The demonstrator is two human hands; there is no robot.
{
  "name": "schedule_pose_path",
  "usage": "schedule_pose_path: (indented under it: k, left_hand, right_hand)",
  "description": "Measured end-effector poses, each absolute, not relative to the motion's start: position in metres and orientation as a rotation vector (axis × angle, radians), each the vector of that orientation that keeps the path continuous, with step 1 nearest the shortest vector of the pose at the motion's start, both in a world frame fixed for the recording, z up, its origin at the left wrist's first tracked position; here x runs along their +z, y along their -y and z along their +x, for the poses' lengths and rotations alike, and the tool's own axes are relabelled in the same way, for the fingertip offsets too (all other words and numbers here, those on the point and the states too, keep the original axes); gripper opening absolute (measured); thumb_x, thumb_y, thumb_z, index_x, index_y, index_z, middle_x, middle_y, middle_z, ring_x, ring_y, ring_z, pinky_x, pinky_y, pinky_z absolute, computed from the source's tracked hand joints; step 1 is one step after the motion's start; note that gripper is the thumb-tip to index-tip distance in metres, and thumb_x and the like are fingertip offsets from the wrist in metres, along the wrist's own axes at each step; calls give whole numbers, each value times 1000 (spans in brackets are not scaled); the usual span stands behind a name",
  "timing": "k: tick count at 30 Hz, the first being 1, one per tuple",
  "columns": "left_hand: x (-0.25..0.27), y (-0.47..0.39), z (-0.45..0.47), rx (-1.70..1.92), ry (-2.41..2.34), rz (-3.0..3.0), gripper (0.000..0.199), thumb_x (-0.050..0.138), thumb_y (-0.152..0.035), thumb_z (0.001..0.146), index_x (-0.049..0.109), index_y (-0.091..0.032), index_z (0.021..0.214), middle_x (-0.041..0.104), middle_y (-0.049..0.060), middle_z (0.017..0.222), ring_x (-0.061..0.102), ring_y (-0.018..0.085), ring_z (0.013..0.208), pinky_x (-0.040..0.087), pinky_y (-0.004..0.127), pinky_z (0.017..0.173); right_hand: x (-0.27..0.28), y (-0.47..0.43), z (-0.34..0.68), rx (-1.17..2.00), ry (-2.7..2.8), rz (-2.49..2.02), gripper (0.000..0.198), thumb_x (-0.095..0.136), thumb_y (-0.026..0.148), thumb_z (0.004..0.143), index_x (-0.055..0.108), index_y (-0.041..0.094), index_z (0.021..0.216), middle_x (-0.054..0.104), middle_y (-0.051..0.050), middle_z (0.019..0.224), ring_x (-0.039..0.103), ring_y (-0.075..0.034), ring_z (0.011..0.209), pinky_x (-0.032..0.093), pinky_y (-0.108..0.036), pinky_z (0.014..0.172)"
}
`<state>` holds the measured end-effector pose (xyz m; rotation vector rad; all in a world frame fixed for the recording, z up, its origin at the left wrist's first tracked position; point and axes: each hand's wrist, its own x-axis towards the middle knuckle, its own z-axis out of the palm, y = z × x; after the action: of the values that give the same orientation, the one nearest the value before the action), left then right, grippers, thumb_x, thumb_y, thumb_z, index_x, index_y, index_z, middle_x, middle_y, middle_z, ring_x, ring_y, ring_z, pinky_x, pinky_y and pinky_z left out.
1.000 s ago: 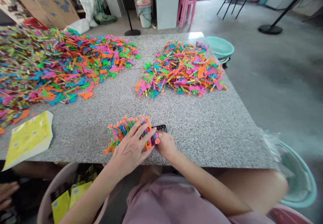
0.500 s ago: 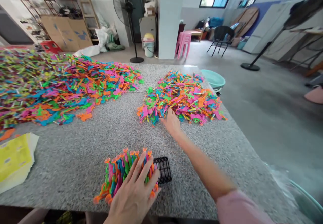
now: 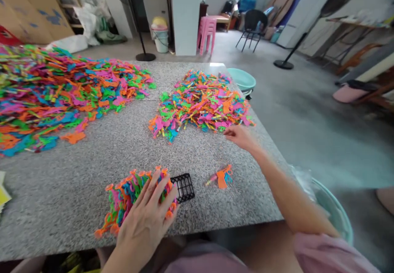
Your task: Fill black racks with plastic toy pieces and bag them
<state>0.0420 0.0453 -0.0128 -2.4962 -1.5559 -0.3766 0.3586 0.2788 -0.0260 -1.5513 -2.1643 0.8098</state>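
Speckled grey granite forms the tabletop (image 3: 92, 170), seen from a camera worn on a person's head. Much is hard to make out: the small plastic pieces are too tangled to tell their exact shape, and the big heap (image 3: 61, 88) at far left runs off the frame edge.

The left hand (image 3: 144, 219) lies palm down, fingers (image 3: 156, 191) spread apart and flat on top of a packed bundle of bright plastic pieces (image 3: 123, 197). The hand covers the bundle's near right part, so how the pieces stand beneath the palm is hidden. The bundle's long axis runs from near left to far right, ending just past the fingertips at a black grid tray (image 3: 184, 186), whose uncovered end sticks out to the right of the fingers.

The right hand (image 3: 241, 136) is stretched forward, well apart from the left, at the near right edge of a smaller heap (image 3: 200, 104). It is blurred; its fingers look loosely curled with nothing visibly gripped, though I cannot tell for certain.

A loose orange-and-blue piece (image 3: 221, 177) lies on the tabletop nearer than the right hand's fingers, its long axis slanting from near left to far right, just right of the tray.
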Motion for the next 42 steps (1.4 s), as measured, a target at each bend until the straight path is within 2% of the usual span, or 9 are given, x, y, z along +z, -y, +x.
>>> schedule_pose_path:
  k: [3,7,12,16,21,28,33,37,42]
  left_hand:
    - [-11,-46,39,-349,1478,-2526,32,46,-29,95,59,-18,123,50,15,136,30,38,143,50,53,102]
    - [-8,-46,39,-345,1499,-2527,32,51,-31,94,59,-18,122,50,16,135,30,38,143,47,54,105]
    - [-3,-45,42,-300,1534,-2541,32,54,-29,93,59,-18,122,50,15,134,28,38,143,45,53,107]
    - [-1,-46,42,-282,1529,-2552,31,55,-30,93,58,-18,122,50,15,134,30,37,143,47,53,106]
    - [-1,-46,42,-298,1529,-2540,30,56,-29,93,59,-18,121,51,15,134,31,38,142,48,53,104]
    - [-1,-42,43,-306,1568,-2549,31,54,-27,93,58,-18,123,50,14,136,31,36,143,47,52,106]
    - [2,-42,45,-318,1600,-2546,30,53,-24,93,58,-18,123,50,14,136,32,35,142,47,51,107]
    - [3,-42,45,-321,1606,-2572,32,53,-23,93,57,-18,124,48,14,140,31,35,143,45,52,108]
    - [2,-41,44,-296,1624,-2586,32,53,-21,93,57,-18,125,48,15,140,30,36,143,45,54,108]
  right_hand:
    - [-23,-242,351,791,2235,-1567,2,65,18,78,66,17,77,69,-1,71,63,-14,68,43,-24,65]
    - [-37,-154,332,621,2279,-1871,17,57,32,90,63,18,83,66,-3,66,63,-16,63,38,-24,58]
    - [-72,-91,315,521,2243,-2136,24,61,38,89,59,16,98,68,-8,71,67,-24,67,38,-27,57]
    - [-87,-100,325,829,1867,-2065,17,68,25,79,55,19,87,66,-3,69,65,-19,62,42,-26,55]
    - [-87,-107,326,1323,1558,-1669,6,54,26,83,50,21,84,62,1,70,57,-12,48,44,-23,46]
    - [-98,-121,287,1328,1681,-1453,13,50,33,80,47,21,85,56,2,69,55,-13,53,43,-25,51]
    - [-94,-141,249,1163,1754,-1452,6,50,25,73,47,21,77,52,3,61,49,-12,55,37,-26,56]
    - [-97,-151,229,1257,1736,-1257,12,52,21,66,43,22,74,46,6,59,44,-11,53,34,-23,51]
    - [-113,-157,203,1341,1930,-979,23,56,16,65,49,21,87,56,4,72,54,-13,63,44,-24,58]
